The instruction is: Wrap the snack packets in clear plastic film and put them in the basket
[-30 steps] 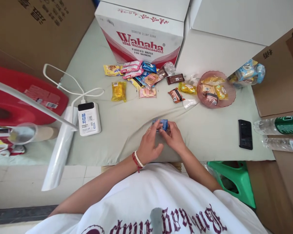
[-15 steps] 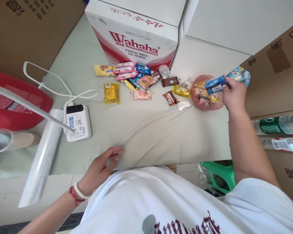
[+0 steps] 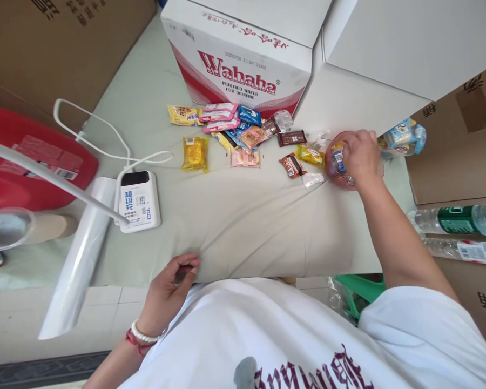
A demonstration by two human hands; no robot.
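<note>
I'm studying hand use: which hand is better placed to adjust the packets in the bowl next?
Right, I'd judge. The right hand is over the bowl, fingers down by its packets; the left hand is near the table's front edge, well away.

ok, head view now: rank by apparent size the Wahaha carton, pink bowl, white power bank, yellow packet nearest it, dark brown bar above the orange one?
1. Wahaha carton
2. Pink bowl and white power bank: unsure, right hand hides part of bowl
3. Yellow packet
4. Dark brown bar
</note>
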